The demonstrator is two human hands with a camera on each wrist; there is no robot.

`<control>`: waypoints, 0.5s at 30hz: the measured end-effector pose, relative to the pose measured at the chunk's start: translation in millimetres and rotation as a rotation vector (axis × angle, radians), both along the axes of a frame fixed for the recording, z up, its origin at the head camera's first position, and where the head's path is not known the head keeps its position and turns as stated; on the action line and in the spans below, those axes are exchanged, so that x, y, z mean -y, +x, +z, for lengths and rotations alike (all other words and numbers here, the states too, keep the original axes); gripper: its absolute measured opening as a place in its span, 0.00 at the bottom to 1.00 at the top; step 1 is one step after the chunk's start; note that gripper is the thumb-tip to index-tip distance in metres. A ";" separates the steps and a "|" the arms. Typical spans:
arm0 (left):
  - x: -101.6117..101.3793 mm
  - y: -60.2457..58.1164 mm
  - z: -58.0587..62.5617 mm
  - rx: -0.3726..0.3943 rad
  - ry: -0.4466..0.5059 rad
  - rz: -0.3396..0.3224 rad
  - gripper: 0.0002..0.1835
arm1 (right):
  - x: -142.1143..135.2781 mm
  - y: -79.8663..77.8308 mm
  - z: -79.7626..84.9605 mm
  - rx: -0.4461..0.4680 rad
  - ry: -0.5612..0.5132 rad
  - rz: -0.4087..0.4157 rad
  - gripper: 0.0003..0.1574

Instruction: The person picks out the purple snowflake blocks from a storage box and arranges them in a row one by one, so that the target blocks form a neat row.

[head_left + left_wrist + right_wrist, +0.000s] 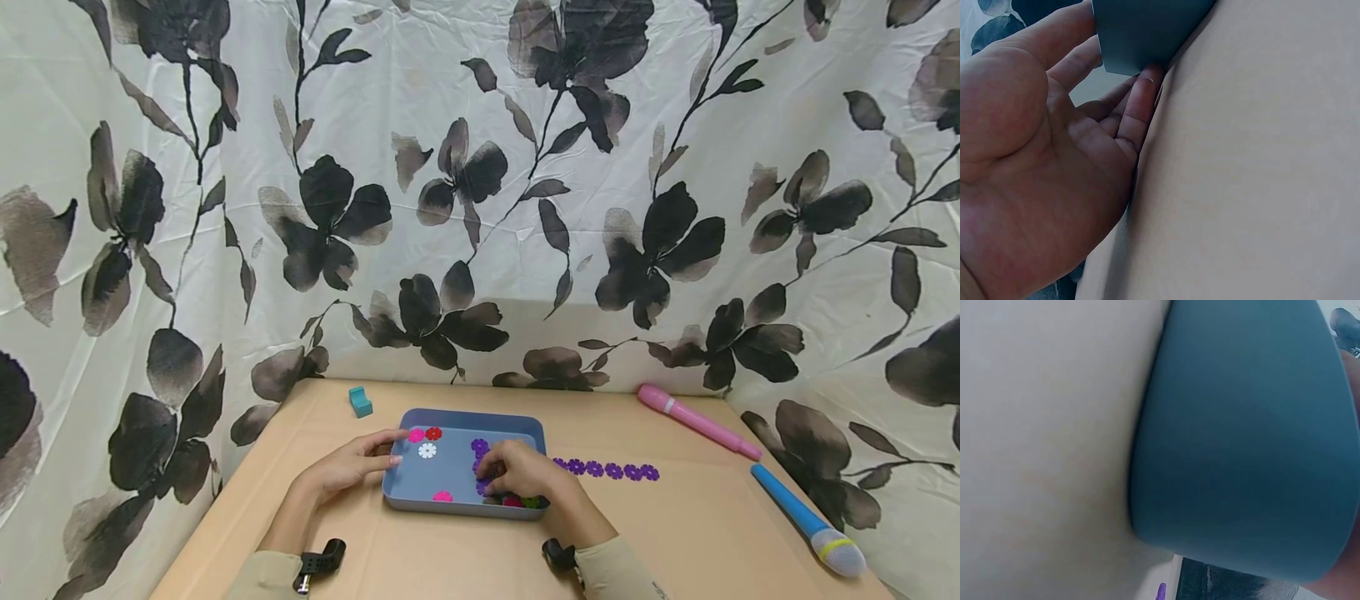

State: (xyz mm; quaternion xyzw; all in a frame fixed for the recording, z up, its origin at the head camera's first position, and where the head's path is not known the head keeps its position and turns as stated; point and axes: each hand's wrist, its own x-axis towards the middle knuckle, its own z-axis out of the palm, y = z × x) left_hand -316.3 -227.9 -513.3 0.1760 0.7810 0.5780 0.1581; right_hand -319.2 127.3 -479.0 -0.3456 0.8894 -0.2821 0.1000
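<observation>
A blue-grey tray (pixel 420 492) lies on the table with small flower-shaped pieces inside. My left hand (pixel 348 468) holds its left end, thumb at the rim and fingers against the outside; in the left wrist view they meet the tray's corner (pixel 1141 37). My right hand (pixel 517 468) reaches over the right half, its bent fingertips pinching at the purple flower-shaped pieces (pixel 480 447), partly hidden beneath it. Pink (pixel 416 436), red (pixel 433 433) and white (pixel 427 451) pieces sit at the tray's left. Another pink piece (pixel 442 497) lies by the front wall.
A row of purple flower pieces (pixel 613 472) runs rightward from the tray on the table (pixel 675 533). A pink microphone-like toy (pixel 697 421) and a blue one (pixel 806 521) lie at the right. A small teal block (pixel 361 402) stands behind left. Floral cloth (pixel 480 250) hangs behind.
</observation>
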 end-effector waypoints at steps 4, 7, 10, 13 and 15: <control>0.6 0.2 0.5 -0.003 0.002 0.001 0.32 | 0.4 -0.3 0.7 0.009 -0.005 -0.003 0.10; 0.8 0.5 0.5 -0.008 0.003 0.001 0.32 | 0.2 -0.6 1.0 0.011 -0.004 0.001 0.11; 0.4 0.7 0.4 -0.014 -0.002 0.004 0.32 | -0.8 -1.1 0.7 0.001 0.000 0.008 0.11; -0.4 1.0 1.2 -0.010 -0.002 0.008 0.31 | -2.5 -1.7 0.1 -0.020 0.006 0.005 0.11; -0.7 1.2 1.8 -0.020 -0.009 0.004 0.31 | -3.7 -1.9 -0.6 -0.030 0.011 -0.005 0.10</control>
